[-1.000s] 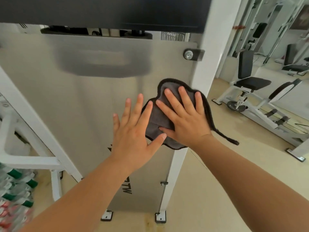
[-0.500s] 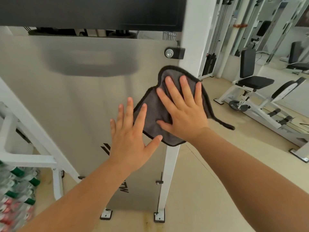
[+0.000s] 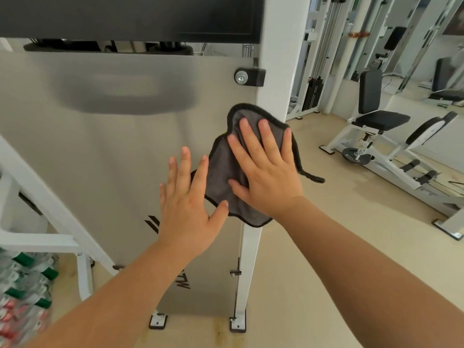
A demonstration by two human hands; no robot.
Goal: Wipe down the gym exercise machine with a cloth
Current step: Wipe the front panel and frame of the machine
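Observation:
A grey cloth with a dark hem [image 3: 223, 172] lies flat against the right edge of the machine's pale grey panel [image 3: 100, 159] and its white upright post [image 3: 278, 71]. My right hand [image 3: 263, 172] presses the cloth with straight, spread fingers. My left hand [image 3: 188, 204] lies flat on the panel just left of the cloth, its thumb tip and index finger touching the cloth's edge. One corner of the cloth hangs free off the post to the right.
A black bolt bracket [image 3: 249, 77] sits on the post above the cloth. A white slanted frame bar [image 3: 50, 197] runs at the left, with wrapped bottles [image 3: 22, 297] below it. Seated exercise machines [image 3: 376, 126] stand on the beige floor at right.
Both hands and the cloth have shifted slightly up the panel edge, toward the bracket. The view has swung left, showing more of the room at right.

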